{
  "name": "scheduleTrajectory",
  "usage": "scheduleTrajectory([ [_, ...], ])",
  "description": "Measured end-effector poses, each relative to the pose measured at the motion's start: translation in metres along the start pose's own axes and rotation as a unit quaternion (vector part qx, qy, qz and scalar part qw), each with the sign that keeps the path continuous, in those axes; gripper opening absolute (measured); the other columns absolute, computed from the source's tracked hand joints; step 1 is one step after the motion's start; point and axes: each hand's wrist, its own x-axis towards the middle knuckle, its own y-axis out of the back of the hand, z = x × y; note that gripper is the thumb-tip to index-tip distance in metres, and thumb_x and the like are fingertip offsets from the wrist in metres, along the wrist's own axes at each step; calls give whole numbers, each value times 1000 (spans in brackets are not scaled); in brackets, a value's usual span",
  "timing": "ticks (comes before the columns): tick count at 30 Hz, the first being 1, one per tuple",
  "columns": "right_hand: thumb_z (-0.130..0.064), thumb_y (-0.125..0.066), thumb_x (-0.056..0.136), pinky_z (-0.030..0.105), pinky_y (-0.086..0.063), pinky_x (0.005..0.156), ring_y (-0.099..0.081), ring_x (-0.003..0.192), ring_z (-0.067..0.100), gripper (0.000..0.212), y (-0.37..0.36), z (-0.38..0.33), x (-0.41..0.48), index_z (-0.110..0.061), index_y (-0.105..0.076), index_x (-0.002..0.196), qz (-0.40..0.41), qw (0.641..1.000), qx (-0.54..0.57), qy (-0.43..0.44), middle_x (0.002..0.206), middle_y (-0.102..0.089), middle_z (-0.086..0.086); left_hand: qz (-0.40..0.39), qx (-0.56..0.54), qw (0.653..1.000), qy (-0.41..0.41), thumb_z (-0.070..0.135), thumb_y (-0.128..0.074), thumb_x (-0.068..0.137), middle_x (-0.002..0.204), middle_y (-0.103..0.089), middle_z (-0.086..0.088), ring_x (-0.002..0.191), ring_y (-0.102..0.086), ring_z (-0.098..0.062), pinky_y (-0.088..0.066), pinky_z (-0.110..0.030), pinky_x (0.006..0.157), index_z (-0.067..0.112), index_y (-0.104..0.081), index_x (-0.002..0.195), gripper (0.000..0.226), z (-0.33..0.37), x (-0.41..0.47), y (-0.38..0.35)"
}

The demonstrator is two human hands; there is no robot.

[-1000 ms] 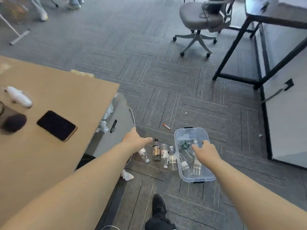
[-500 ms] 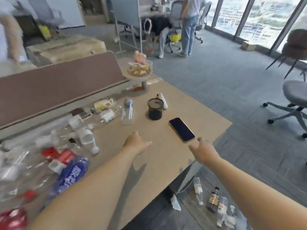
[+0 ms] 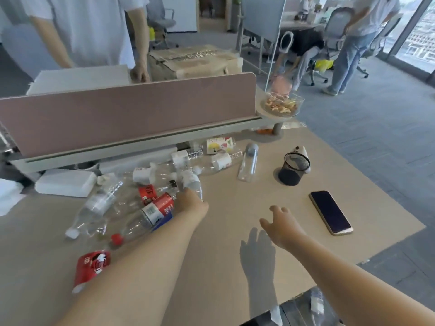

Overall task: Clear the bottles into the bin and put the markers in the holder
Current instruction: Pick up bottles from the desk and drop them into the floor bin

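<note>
Several empty plastic bottles lie in a heap on the tan table (image 3: pixel 223 255) below the pink divider. My left hand (image 3: pixel 191 204) rests at the heap's right edge, against a clear bottle with a white label (image 3: pixel 191 181); its fingers are hidden. Beside my wrist lies a red-labelled bottle (image 3: pixel 153 214). A clear bottle with a grey cap (image 3: pixel 248 164) lies apart to the right. Further right stands the black mesh holder (image 3: pixel 293 171), with a white marker-like object (image 3: pixel 302 151) behind it. My right hand (image 3: pixel 281 223) hovers above the table, fingers spread, holding nothing.
A dark phone (image 3: pixel 330 212) lies right of my right hand. A glass bowl of snacks (image 3: pixel 282 105) sits on a small shelf at the end of the divider (image 3: pixel 131 114). A person in a white shirt stands behind it. A bottle (image 3: pixel 316 302) lies on the floor below the table edge.
My view swung up from the floor bin and bottles to the tabletop. My left hand moved forward and left into the bottle heap; my right hand stays over the table.
</note>
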Motion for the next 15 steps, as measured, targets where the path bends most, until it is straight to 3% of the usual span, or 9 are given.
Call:
scheduleTrajectory([
  [3,-43,-44,95,38,-45,96,-51,121,30,58,15,-6,34,-14,-32,145,11,999,-23,36,143,-38,8,9,-23,999,36,22,-61,80,122,-60,-12,105,-63,-31,-55,-32,76,6,-46,132,57,11,28,-3],
  [5,-43,-45,95,39,-44,95,-52,120,30,58,26,-9,58,-14,-34,144,19,998,-35,57,142,-39,8,23,-41,997,55,21,-55,87,123,-59,-12,95,-63,-30,-46,-25,50,7,-47,129,45,22,47,-7],
  [7,-43,-45,95,39,-44,94,-52,119,30,57,34,-10,84,-14,-35,143,23,996,-40,70,143,-38,9,28,-46,994,90,18,-57,86,122,-57,-10,95,-61,-29,-34,-26,37,9,-49,122,38,35,67,-15],
  [9,-42,-46,95,39,-44,95,-51,120,29,56,40,-9,99,-14,-35,143,32,996,-35,79,143,-38,10,40,-48,993,97,18,-60,80,122,-54,-12,107,-58,-32,-47,-31,48,9,-48,121,44,44,84,-21],
  [11,-42,-47,95,40,-43,96,-49,123,28,55,45,-5,118,-15,-36,142,44,995,-28,83,141,-40,10,65,-47,989,122,19,-63,71,126,-53,-16,113,-54,-33,-54,-41,81,7,-47,125,57,46,111,-39],
  [12,-42,-48,95,40,-43,96,-48,124,27,55,46,-1,127,-15,-36,141,49,995,-30,86,140,-41,9,77,-63,983,152,18,-64,69,128,-52,-16,114,-54,-33,-53,-46,88,7,-46,128,63,43,125,-49],
  [15,-41,-48,95,38,-42,95,-47,125,26,54,52,9,147,-16,-36,141,40,994,-40,90,139,-42,8,109,-89,969,205,12,-70,75,129,-52,-15,113,-55,-37,-52,-50,87,10,-35,139,73,33,134,-76],
])
